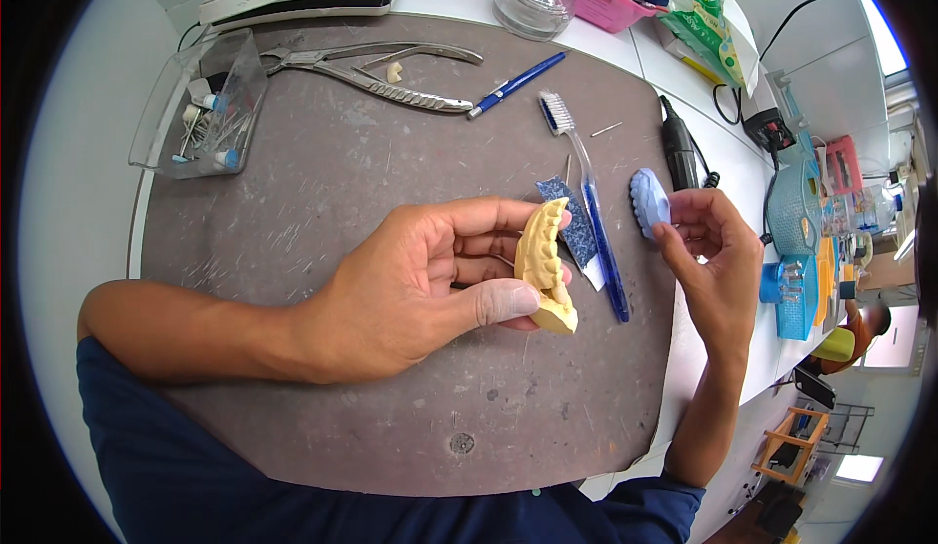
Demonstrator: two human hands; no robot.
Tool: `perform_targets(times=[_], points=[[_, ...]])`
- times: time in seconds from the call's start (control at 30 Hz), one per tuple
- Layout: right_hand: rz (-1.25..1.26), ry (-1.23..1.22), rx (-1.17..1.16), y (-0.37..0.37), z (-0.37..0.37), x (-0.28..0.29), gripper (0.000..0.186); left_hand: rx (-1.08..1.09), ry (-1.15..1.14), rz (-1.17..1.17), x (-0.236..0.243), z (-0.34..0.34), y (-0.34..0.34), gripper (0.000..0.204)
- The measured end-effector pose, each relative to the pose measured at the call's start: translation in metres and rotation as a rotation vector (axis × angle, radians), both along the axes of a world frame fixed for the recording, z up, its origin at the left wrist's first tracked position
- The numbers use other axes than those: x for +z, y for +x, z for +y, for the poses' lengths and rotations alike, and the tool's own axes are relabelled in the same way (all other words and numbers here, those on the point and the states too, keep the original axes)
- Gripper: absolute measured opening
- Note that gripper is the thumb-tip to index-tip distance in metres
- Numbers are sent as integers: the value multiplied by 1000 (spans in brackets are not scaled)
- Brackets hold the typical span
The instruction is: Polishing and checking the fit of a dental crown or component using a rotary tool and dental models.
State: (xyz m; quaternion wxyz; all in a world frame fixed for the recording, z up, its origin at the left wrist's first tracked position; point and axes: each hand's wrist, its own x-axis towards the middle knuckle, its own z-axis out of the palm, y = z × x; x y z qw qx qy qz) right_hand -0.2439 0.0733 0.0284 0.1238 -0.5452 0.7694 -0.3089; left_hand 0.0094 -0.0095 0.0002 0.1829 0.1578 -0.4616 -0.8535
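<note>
My left hand [391, 295] is closed around a pale yellow dental cast [539, 251], thumb on the near side and fingers behind it. The cast stands on edge over the middle of the mat, its row of teeth facing right. In my right hand [720, 270], a smaller light blue dental cast [648, 202] is pinched between thumb and fingers near the mat's right edge. Between the two casts lie a blue-handled toothbrush [598, 221] and a dark blue speckled strip of sheet [567, 217], partly hidden behind the yellow cast.
Metal pliers [391, 85], a blue pen [516, 86] and a small tooth-like piece [394, 72] lie on the grey mat [293, 192]. A clear box [244, 114] of burs stands far left. Beyond the mat are a glass bottle [534, 1], pink basket [601, 1] and black handpiece [677, 143].
</note>
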Motion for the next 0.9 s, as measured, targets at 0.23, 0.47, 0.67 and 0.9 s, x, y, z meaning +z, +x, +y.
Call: perform_targets(times=[0.23, 0.47, 0.67, 0.9], points=[[-563, -135, 194, 31, 15, 10, 52, 16, 25, 7, 0, 1, 0, 43], [-648, -113, 314, 47, 21, 9, 58, 30, 34, 17, -3, 1, -2, 45], [-674, -74, 331, 50, 21, 7, 54, 42, 7, 38, -3, 2, -1, 45], [-727, -49, 329, 51, 21, 5, 52, 28, 28, 37, -2, 2, 0, 45]])
